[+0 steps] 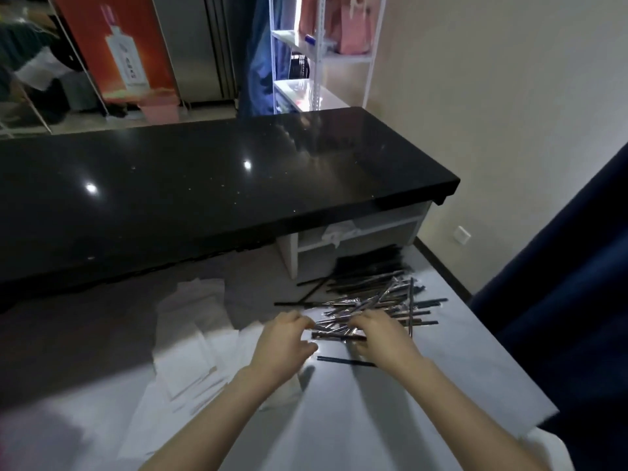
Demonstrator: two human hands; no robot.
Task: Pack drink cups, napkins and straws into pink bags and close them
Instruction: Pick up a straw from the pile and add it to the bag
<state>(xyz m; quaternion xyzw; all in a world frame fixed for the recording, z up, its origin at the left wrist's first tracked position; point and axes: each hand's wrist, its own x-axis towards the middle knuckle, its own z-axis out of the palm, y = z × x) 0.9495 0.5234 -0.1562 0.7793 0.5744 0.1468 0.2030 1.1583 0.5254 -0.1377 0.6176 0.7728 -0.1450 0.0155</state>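
A heap of black straws in clear wrappers (380, 300) lies on the white table (424, 402) ahead of me. My left hand (283, 341) and my right hand (380, 338) are both at the near edge of the heap, fingers curled round a few wrapped straws (334, 331) held between them. One loose straw (345, 361) lies just under my right hand. White napkins (197, 321) are spread on the table left of my left hand. No cup is in view. Pink bags (350, 25) stand on a white shelf far behind.
A long black glossy counter (204, 185) runs across behind the table, with a white open cabinet (356, 246) under its right end. A dark blue curtain (560, 317) hangs at the right. The beige wall is behind it.
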